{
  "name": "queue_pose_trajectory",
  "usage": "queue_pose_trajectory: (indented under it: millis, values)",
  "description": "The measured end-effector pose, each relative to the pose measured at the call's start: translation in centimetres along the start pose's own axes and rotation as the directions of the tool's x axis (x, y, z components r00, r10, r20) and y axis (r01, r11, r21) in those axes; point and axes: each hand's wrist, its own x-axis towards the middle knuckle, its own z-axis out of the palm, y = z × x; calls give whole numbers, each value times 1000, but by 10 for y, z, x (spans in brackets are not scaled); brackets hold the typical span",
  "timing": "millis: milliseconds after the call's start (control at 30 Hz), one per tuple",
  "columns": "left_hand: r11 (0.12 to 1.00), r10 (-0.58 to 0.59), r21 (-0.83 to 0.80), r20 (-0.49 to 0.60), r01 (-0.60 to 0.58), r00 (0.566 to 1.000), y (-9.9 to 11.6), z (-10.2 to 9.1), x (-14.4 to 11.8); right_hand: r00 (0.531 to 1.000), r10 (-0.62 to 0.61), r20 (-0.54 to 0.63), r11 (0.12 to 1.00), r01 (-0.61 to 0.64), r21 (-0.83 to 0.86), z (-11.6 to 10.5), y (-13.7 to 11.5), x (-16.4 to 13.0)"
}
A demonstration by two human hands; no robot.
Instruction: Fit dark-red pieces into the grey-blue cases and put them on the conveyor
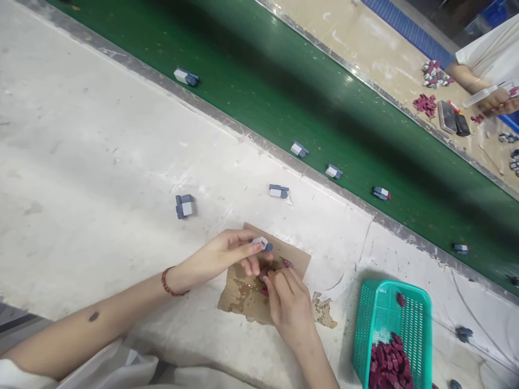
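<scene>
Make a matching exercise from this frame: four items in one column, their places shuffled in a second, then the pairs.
Items:
1. teal basket
2. cardboard piece
3. grey-blue part with white face
4. green conveyor belt

Places:
A. pinched in the fingers of the left hand
B. lower right on the table, holding dark red pieces
C. runs diagonally along the table's far edge, carrying small grey-blue parts
D. flat on the white table, under both hands

The right hand rests on the cardboard, fingertips on small dark red bits.

Pairs: 1-B, 2-D, 3-A, 4-C
</scene>
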Motion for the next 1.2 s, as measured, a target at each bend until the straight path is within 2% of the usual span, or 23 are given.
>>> queue_pose_trajectory:
  millis: [100, 167, 233, 300, 367, 433, 467, 567, 700, 867, 933, 1067, 1200]
  values:
    - [997, 25, 71, 40, -28, 999, -3, 3, -1, 999, 29, 28, 999, -30, 34, 1, -2, -1]
    - [985, 80, 148, 45, -86, 996, -6, 4, -3, 998, 53, 33, 994, -56, 90, 0, -2, -1]
    - [948, 172, 266, 28, -173, 985, -8, 4, -5, 987, 157, 35, 964, -161, 213, -3, 0, -2]
    - [878, 270, 405, 18, -254, 963, -9, 4, -6, 940, 340, 39, 848, -324, 420, -7, 3, -3]
    - [791, 341, 521, 60, -321, 938, -11, 4, -7, 857, 514, 40, 637, -412, 651, -12, 7, -5]
    - [715, 365, 592, 139, -373, 921, -13, 6, -8, 788, 616, 30, 442, -377, 814, -15, 10, -5]
    - [687, 368, 610, 174, -394, 913, -14, 8, -8, 769, 638, 32, 375, -346, 860, -16, 10, -4]
    - [630, 379, 640, 240, -439, 894, -19, 12, -9, 758, 650, 54, 276, -301, 913, -17, 6, -1]
    - [570, 403, 667, 282, -480, 871, -24, 15, -11, 767, 641, 38, 274, -275, 922, -14, -1, 4]
    - [498, 421, 692, 333, -522, 843, -28, 14, -10, 767, 642, 25, 326, -302, 896, -7, -3, 3]
    - [480, 427, 696, 347, -534, 835, -29, 14, -10, 768, 641, 0, 373, -312, 874, -4, -4, 2]
    - [495, 423, 690, 340, -528, 840, -29, 16, -10, 789, 610, -74, 479, -293, 827, -3, -6, 2]
    - [534, 400, 668, 340, -518, 851, -23, 18, -9, 798, 600, -64, 490, -303, 817, -7, -7, 1]
